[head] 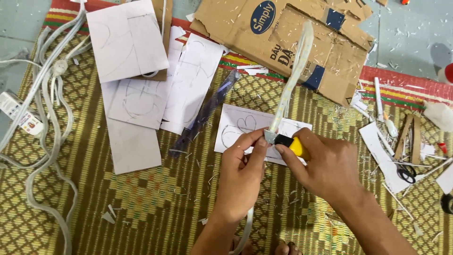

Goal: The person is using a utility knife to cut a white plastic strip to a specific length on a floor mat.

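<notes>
Yellow-handled utility knife [293, 144] meets a pale flexible plastic strip [293, 75] above the woven straw mat [141, 198].

Left hand [240, 172] pinches the strip near the blade, steadying it upright; right hand [325, 165] is closed around the knife handle, over a white pencil-marked card sheet [238, 126].

White strip and yellow utility knife, meeting blade to strip.
The pale flexible strip [293, 75] rises upright over a woven mat; the yellow-and-black utility knife [291, 143] lies across its lower part.
</notes>
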